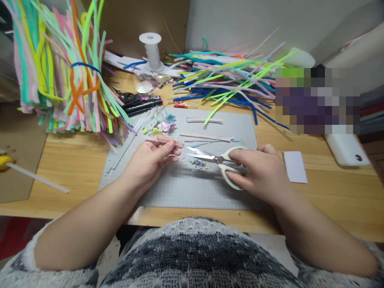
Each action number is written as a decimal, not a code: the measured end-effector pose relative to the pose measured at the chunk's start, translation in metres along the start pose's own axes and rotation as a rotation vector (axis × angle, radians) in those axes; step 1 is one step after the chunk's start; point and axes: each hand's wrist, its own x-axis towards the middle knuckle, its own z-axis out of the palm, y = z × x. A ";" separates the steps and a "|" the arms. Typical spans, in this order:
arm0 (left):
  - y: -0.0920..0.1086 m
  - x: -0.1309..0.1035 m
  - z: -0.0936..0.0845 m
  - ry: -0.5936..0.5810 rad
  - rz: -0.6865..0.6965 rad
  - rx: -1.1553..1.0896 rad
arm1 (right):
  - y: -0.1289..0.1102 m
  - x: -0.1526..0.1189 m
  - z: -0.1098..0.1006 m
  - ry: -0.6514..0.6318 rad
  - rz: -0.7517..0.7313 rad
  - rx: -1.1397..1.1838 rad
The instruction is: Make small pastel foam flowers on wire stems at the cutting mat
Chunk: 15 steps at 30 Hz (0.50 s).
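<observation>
Between thumb and fingers, my left hand [159, 154] pinches a thin pale pipe cleaner [179, 144] whose tip points right. My right hand [264, 170] has its fingers through the handles of white-handled scissors [220, 160]. Their blades are parted and aim at the left hand, a short gap from the pipe cleaner's tip. Small bluish fuzz clippings [198, 162] lie on the grey cutting mat [192, 196] below the blades. Behind the hands, several cut pipe cleaner pieces [205, 137] rest on the mat, beside a cluster of small pastel fuzzy flowers [162, 125].
Bundled pipe cleaners [72, 72] stand at the left, and a loose heap [228, 76] lies at the back. A white spool [151, 52], black pens [141, 106] and a glue gun stick [39, 179] surround the mat. White cards [295, 167] and a white phone-like object [346, 150] lie right.
</observation>
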 end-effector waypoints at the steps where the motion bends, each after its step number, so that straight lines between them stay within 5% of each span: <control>1: 0.000 0.000 0.000 0.003 -0.004 -0.003 | 0.000 0.000 0.000 -0.005 0.001 -0.001; 15: -0.001 0.000 -0.001 -0.008 0.002 -0.009 | 0.000 0.000 0.001 0.001 0.010 0.029</control>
